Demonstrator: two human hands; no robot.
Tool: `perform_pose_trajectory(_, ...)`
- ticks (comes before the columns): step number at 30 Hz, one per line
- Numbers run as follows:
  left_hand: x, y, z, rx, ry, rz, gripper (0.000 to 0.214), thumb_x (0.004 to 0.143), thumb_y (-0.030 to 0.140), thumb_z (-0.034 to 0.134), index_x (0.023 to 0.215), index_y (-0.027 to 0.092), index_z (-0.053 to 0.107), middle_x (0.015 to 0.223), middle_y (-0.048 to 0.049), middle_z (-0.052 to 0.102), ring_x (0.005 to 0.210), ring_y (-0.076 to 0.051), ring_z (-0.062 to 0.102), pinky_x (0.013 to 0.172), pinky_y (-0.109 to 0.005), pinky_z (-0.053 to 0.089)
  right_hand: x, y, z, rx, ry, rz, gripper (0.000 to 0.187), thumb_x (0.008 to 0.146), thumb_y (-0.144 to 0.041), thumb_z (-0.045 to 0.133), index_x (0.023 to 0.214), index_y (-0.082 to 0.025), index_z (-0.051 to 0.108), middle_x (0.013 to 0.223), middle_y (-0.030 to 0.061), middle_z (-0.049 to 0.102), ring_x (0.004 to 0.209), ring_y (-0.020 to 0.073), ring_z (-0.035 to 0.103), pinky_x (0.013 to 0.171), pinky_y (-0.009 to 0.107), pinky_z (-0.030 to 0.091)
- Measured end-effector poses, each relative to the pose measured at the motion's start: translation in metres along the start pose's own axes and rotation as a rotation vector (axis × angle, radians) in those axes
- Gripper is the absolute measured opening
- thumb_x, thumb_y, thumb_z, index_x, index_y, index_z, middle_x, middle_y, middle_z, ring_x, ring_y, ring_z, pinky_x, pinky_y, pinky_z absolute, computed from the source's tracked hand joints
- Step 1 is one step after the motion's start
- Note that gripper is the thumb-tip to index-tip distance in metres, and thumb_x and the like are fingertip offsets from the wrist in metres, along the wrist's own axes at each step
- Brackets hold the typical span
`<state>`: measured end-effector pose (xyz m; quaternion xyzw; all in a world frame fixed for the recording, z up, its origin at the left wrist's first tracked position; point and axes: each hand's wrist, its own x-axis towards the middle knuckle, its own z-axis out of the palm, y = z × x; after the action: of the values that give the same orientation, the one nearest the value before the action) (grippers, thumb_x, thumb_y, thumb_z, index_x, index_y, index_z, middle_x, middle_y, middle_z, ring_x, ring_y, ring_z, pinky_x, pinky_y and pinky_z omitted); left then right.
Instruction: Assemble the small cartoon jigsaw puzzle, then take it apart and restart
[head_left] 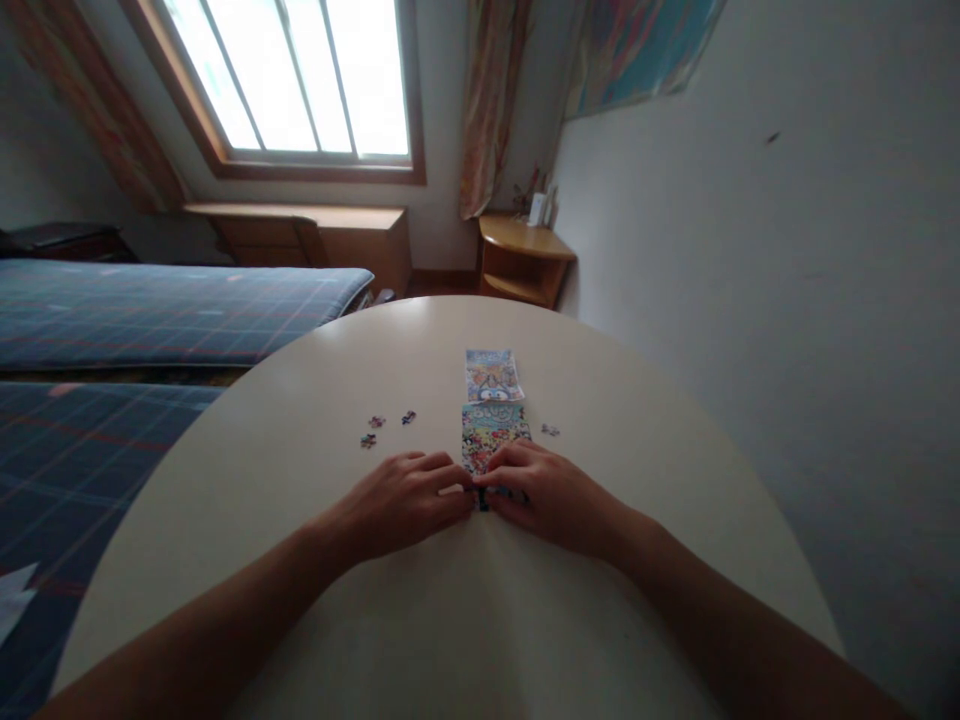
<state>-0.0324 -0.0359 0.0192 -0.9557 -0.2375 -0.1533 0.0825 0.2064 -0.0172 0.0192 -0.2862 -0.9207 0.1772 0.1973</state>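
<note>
A colourful, largely joined jigsaw puzzle lies flat on the round table in front of me. My left hand is closed in a pinch at the puzzle's lower left edge. From the other side, my right hand covers the lower right part, its fingers bent and pressed on the puzzle. The fingertips of both hands nearly meet over a dark bit of the lower edge; exactly which piece they grip is hidden. Just beyond the puzzle lies a printed picture sheet with a similar design.
Several loose puzzle pieces lie left of the puzzle, and more sit to its right. The pale round table has a wall close on its right. A plaid mattress stands to the left, a corner shelf behind.
</note>
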Motion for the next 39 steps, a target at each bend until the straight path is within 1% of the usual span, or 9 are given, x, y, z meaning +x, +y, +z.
perform_pose_trajectory(6,0.000,-0.001,0.001,0.004,-0.017,0.019,0.012,0.098,0.023,0.052,0.093,0.019,0.061,0.099,-0.0012,0.070,0.088,-0.016,0.063,0.070,-0.028,0.052,0.000,-0.001,-0.002,-0.027,-0.014,-0.018,0.022,0.089,-0.021,0.061,0.108,-0.021,0.072,0.101,0.0083,0.067,0.096,0.0189,0.061,0.089,0.034,0.051)
perform_pose_trajectory(11,-0.001,-0.001,0.000,0.004,0.001,0.034,0.014,0.098,0.022,0.050,0.093,0.018,0.063,0.096,-0.0027,0.069,0.087,-0.015,0.062,0.069,-0.027,0.053,-0.001,-0.002,-0.005,-0.038,-0.032,-0.035,0.023,0.089,-0.022,0.062,0.110,-0.021,0.071,0.106,0.0085,0.067,0.098,0.0187,0.061,0.089,0.034,0.051)
perform_pose_trajectory(16,0.000,-0.003,-0.002,-0.056,-0.018,0.039,0.013,0.097,0.024,0.052,0.096,0.020,0.064,0.101,-0.0021,0.070,0.090,-0.014,0.063,0.071,-0.025,0.053,-0.002,0.000,-0.006,-0.067,-0.056,-0.078,0.021,0.087,-0.021,0.064,0.105,-0.024,0.074,0.105,0.0070,0.067,0.096,0.0180,0.062,0.088,0.033,0.051)
perform_pose_trajectory(22,-0.001,-0.001,-0.005,-0.059,-0.054,0.021,0.016,0.095,0.030,0.055,0.105,0.021,0.064,0.108,-0.0025,0.070,0.094,-0.018,0.064,0.073,-0.029,0.054,-0.002,-0.001,-0.011,-0.145,-0.099,-0.139,0.021,0.090,-0.024,0.062,0.106,-0.027,0.075,0.110,0.0075,0.068,0.102,0.0202,0.062,0.094,0.038,0.049)
perform_pose_trajectory(25,-0.001,0.001,-0.007,-0.089,-0.101,0.003,0.016,0.095,0.031,0.055,0.106,0.023,0.064,0.109,-0.0021,0.069,0.096,-0.018,0.063,0.075,-0.031,0.054,-0.002,-0.003,-0.019,-0.112,-0.136,-0.135,0.021,0.091,-0.025,0.061,0.107,-0.027,0.074,0.112,0.0065,0.069,0.102,0.0190,0.063,0.097,0.038,0.048)
perform_pose_trajectory(29,0.002,0.003,-0.010,-0.145,-0.139,-0.024,0.016,0.093,0.029,0.056,0.105,0.022,0.063,0.106,-0.0023,0.068,0.098,-0.019,0.062,0.078,-0.031,0.054,-0.003,-0.002,-0.023,-0.003,-0.160,-0.112,0.024,0.089,-0.019,0.062,0.108,-0.027,0.073,0.115,0.0046,0.069,0.106,0.0165,0.063,0.100,0.035,0.046)
perform_pose_trajectory(32,0.002,0.003,-0.009,-0.167,-0.128,-0.037,0.016,0.091,0.027,0.056,0.104,0.021,0.064,0.104,-0.0039,0.068,0.096,-0.019,0.063,0.080,-0.033,0.054,-0.004,-0.003,-0.021,0.047,-0.147,-0.118,0.027,0.089,-0.014,0.060,0.110,-0.026,0.072,0.116,0.0055,0.069,0.107,0.0163,0.062,0.101,0.035,0.045)
perform_pose_trajectory(36,-0.001,0.003,-0.005,-0.179,-0.089,-0.032,0.014,0.090,0.026,0.055,0.098,0.019,0.064,0.101,-0.0050,0.069,0.089,-0.019,0.066,0.081,-0.035,0.055,-0.003,-0.005,-0.016,0.076,-0.145,-0.142,0.029,0.090,-0.011,0.055,0.110,-0.024,0.072,0.118,0.0064,0.068,0.109,0.0163,0.061,0.102,0.036,0.045)
perform_pose_trajectory(39,-0.004,0.001,-0.004,-0.239,-0.039,-0.027,0.013,0.090,0.024,0.055,0.099,0.020,0.064,0.102,-0.0032,0.070,0.085,-0.017,0.067,0.080,-0.032,0.055,-0.003,-0.005,-0.015,0.089,-0.138,-0.155,0.029,0.091,-0.011,0.055,0.111,-0.025,0.071,0.119,0.0062,0.068,0.109,0.0164,0.061,0.103,0.037,0.045)
